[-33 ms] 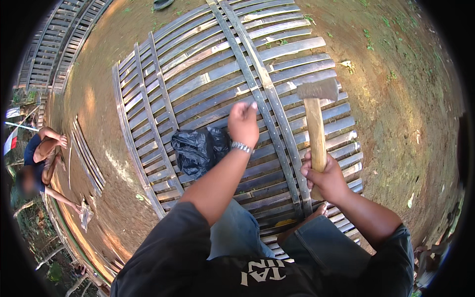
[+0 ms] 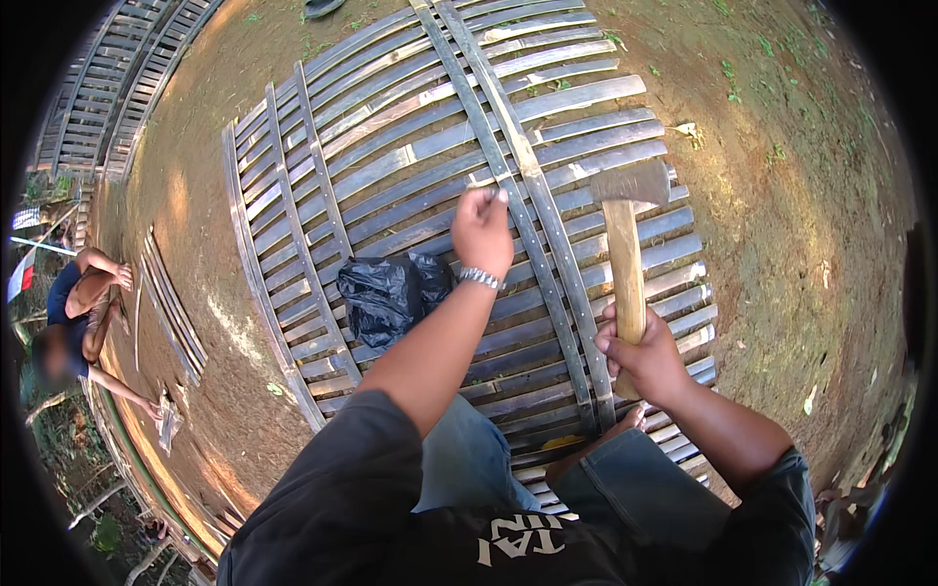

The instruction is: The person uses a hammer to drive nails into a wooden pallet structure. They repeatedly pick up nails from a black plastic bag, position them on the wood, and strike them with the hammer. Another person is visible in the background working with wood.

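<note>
My right hand (image 2: 645, 356) is wrapped round the wooden handle of a hatchet (image 2: 627, 259), whose dark metal head points away from me above the slats. My left hand (image 2: 483, 234), with a metal watch on its wrist, is closed, thumb and fingertips pressed together. Whatever it pinches is too small or hidden to make out. It hovers beside two long crosspieces (image 2: 534, 220) dotted with fastener heads. These run across a large panel of split-bamboo slats (image 2: 420, 210) on the ground. A black plastic bag (image 2: 381, 303) lies on the slats left of my left wrist.
My bare foot (image 2: 630, 420) rests on the panel's near end. To the left, another person (image 2: 73, 313) crouches by loose strips (image 2: 176, 308) on the bare soil. A second slatted panel (image 2: 112, 93) stands at the far left, and a dark round object (image 2: 320, 8) lies at the far edge.
My left hand has shifted very slightly, its fingertips a little farther from me. The hatchet in my right hand is almost unmoved.
</note>
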Demonstrator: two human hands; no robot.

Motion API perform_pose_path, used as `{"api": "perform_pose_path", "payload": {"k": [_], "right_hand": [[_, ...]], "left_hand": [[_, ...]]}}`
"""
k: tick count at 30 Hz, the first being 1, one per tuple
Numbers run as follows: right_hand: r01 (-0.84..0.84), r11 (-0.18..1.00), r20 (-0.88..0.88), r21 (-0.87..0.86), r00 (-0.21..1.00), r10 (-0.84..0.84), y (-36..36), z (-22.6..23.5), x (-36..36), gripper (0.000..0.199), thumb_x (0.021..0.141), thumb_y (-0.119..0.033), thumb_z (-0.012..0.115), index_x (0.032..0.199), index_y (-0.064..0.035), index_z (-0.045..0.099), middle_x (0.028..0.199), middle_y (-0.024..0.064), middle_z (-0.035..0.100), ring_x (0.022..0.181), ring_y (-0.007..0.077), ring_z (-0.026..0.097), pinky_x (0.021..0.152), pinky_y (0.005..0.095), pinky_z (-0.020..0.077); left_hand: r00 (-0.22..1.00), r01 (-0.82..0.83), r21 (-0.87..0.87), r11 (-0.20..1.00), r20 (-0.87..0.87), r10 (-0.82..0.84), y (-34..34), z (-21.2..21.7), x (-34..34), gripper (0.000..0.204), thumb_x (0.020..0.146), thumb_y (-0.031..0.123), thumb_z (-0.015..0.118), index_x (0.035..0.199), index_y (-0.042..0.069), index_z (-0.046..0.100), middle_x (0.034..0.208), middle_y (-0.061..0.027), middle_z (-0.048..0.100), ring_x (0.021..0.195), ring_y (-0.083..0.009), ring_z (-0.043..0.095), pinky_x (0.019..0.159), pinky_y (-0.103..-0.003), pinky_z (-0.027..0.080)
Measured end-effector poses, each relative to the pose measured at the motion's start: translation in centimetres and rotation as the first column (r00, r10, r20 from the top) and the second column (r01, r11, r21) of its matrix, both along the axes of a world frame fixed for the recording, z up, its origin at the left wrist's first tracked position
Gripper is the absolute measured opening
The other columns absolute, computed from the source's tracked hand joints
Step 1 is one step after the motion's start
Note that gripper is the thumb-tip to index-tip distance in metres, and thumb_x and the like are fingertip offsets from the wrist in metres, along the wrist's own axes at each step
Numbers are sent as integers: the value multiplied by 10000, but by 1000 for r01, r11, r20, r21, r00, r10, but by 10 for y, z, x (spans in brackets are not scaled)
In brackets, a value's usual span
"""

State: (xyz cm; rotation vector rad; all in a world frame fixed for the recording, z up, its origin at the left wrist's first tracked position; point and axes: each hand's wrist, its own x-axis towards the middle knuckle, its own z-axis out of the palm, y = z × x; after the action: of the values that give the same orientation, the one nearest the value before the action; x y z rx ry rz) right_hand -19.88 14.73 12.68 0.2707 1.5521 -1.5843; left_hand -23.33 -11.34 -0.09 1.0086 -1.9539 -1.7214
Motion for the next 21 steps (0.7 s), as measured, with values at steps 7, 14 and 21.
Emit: {"api": "perform_pose_path", "payload": {"k": [7,14,21], "right_hand": [[-25,999,90,32,996,22,13,-17,-12,356,917,59,678,1231,5,520,899,63,668,645,97,596,548,251,502],[-249,962,3,109,968,250,10,-45,-51,350,922,-3,720,1236,18,568,941,34,690,821,96,638,746,272,529],[-366,912,-143,182,908,393,-24,-63,-106,351,919,-62,723,1239,21,605,923,43,720,856,120,672,800,307,542]], "left_hand": [[989,-148,-735,662,-95,115,-34,-42,-66,109,890,190,748,911,96,696,956,-60,725,998,-286,662,1070,-470,369],[999,-4,-759,651,27,38,-32,-43,-65,89,862,187,782,879,115,732,971,-39,735,1003,-247,669,1100,-436,369],[992,-13,-706,708,78,96,-29,-38,-72,73,866,191,782,874,126,749,976,-26,704,994,-228,655,1108,-459,360]]}}
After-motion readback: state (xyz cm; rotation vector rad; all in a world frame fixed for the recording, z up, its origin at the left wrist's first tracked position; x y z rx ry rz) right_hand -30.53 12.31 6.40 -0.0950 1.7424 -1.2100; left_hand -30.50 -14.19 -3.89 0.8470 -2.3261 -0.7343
